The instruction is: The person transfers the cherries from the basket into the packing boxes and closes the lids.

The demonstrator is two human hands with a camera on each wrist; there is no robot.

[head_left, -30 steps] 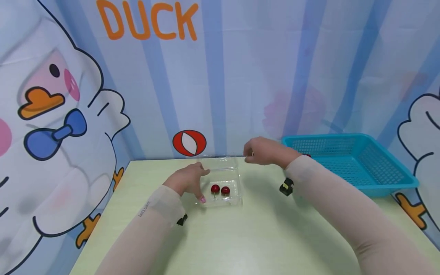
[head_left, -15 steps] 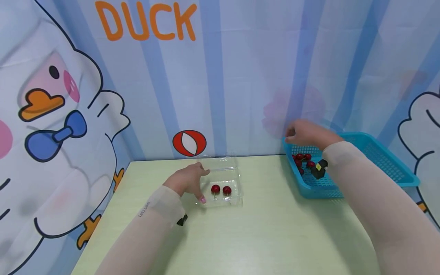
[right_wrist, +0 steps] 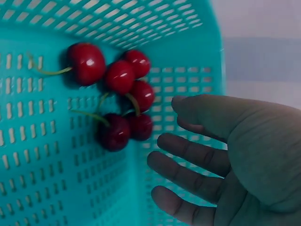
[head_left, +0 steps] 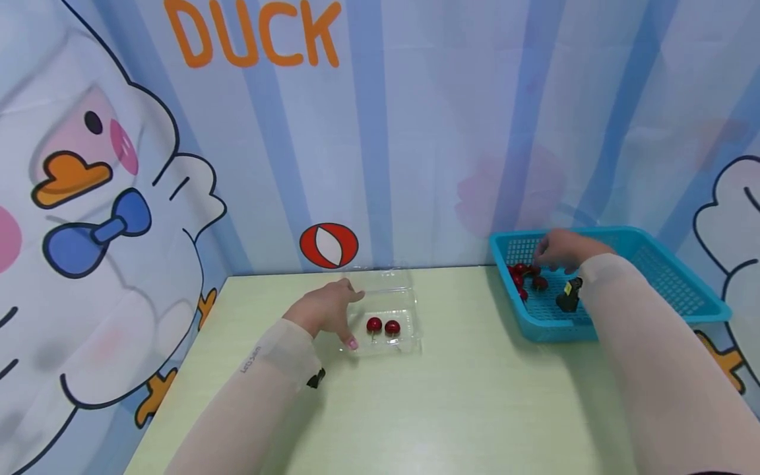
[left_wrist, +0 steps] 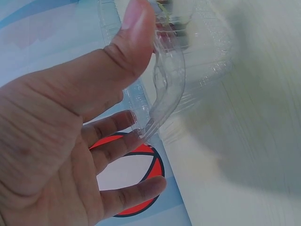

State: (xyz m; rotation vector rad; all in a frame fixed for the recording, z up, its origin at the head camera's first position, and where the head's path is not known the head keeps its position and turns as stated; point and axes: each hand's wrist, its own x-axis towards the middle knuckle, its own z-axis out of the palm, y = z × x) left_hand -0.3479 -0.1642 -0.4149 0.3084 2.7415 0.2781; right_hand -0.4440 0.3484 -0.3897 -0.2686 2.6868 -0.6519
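My left hand [head_left: 325,310] holds the left side of a clear plastic clamshell box [head_left: 410,340], its thumb near the front corner and fingers by the hinge. Two red cherries [head_left: 374,324] with stems lie inside the box, whose lid [head_left: 386,280] stands open toward the wall. In the left wrist view, the thumb [left_wrist: 136,28] overlaps the box wall [left_wrist: 171,84] and the other fingers are spread. My right hand [head_left: 567,251] is over the turquoise basket [head_left: 552,331], holding nothing. In the right wrist view, its fingertips [right_wrist: 162,141] are just beside several cherries [right_wrist: 120,77] with green stems.
Both the box and the basket are on a pale green table [head_left: 451,396]. A cloth backdrop [head_left: 427,132] with duck drawings rises behind its back edge. A dark wrist camera [head_left: 569,295] hangs beneath the right sleeve, over the basket.
My right hand has moved right from behind the box to the basket, then down toward the cherries in it. The left hand and the box have stayed in place.
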